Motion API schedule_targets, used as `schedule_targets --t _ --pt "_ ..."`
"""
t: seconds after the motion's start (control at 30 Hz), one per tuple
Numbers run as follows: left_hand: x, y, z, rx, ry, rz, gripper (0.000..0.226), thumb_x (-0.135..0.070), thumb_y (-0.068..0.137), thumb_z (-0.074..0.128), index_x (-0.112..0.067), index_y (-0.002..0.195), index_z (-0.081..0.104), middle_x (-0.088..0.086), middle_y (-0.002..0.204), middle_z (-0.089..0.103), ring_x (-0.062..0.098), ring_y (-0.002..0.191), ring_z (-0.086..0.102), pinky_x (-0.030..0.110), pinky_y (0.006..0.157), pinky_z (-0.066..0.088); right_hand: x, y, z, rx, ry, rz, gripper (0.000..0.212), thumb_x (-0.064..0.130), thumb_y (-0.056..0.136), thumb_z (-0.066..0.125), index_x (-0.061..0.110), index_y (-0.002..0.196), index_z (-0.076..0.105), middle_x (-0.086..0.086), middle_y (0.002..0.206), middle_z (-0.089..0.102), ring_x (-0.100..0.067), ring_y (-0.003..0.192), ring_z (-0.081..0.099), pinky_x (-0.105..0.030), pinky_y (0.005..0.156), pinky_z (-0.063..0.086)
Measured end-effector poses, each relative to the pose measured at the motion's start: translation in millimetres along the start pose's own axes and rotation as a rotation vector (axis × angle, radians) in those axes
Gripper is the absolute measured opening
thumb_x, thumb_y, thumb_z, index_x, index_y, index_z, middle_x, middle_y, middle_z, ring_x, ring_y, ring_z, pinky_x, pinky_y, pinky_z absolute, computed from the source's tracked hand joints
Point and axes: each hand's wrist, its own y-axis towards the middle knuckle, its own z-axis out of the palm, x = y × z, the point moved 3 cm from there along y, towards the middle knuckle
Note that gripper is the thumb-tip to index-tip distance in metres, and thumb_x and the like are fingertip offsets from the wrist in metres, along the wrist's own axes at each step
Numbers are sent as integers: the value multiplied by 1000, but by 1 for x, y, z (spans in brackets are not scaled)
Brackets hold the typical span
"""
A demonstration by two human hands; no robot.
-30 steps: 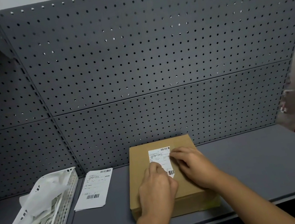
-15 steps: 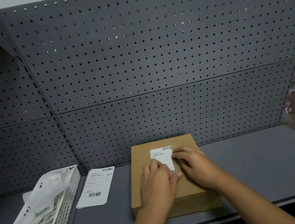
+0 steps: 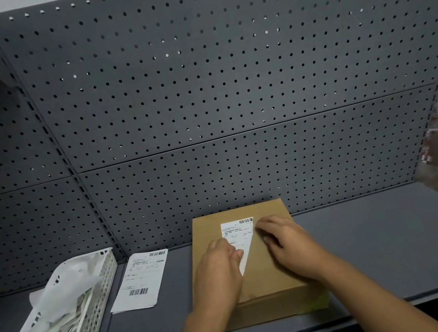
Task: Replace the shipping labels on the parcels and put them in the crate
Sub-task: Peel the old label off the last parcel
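The parcel (image 3: 272, 273), a flat brown cardboard box, lies at the middle of the shelf (image 3: 387, 247), its far side up against the pegboard (image 3: 197, 82) and its near side at the shelf's front edge. On top is 1 white label (image 3: 237, 234), barcode along its far edge, and it shows as a wedge narrowing toward the near side, with bare cardboard to the right of its slanted edge. That reads to me as a peel under way, lower right corner first.

The left hand (image 3: 218, 268) covers the label's lower left, thumb tip on the white paper. I cannot tell whether it pinches the loose corner or only presses there. The right hand (image 3: 290, 244) lies on the box top just beside the label's right edge, fingers spread on the cardboard and holding nothing, bracing the box.

To do this well, pull low and slow, nearly flat to the surface, so the paper comes off whole and the cardboard skin doesn't tear. Keep that right hand pressing down so the box can't slide.

Just left of the parcel lies a spare label sheet (image 3: 141, 282), flat on the shelf. At the shelf's left end, a white basket (image 3: 97, 313) holds crumpled paper. No crate shows here.
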Motion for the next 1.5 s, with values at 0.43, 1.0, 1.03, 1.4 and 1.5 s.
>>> schedule_targets --t 0.43,1.0,1.03,1.4,1.5 --pt "4 -4 -8 -9 -58 -91 40 -18 100 54 -27 67 33 -2 99 66 17 96 62 33 76 47 0 -1 0 17 28 43 36 18 102 52 16 138 59 7 139 56 -17 127 50 -34 107 44" --pt "4 -2 -21 45 -298 -213 47 -63 98 51 -18 83 52 -8 71 59 9 64 54 28 63 43 5 -1 2 35 26 21 37 14 102 50 13 138 60 4 140 57 -17 128 49 -29 111 39" --pt "1 1 -20 56 -300 -233 50 -70 94 50 -21 88 53 -8 75 64 9 70 61 29 66 48 5 0 2 34 22 16 37 14 102 50 13 137 60 4 139 57 -17 128 50 -30 111 39" --pt "-5 29 -3 102 113 -150 30 -55 97 57 -25 96 53 -6 96 67 23 90 64 34 71 48 5 -1 2 20 5 10 38 20 103 49 17 139 59 9 140 56 -12 129 49 -27 110 41" --pt "4 25 2 58 54 -96 27 -45 100 55 -23 87 47 -6 75 57 23 77 60 36 65 46 5 -1 2 14 27 22 37 21 103 50 18 139 59 11 140 56 -10 128 49 -26 109 41"
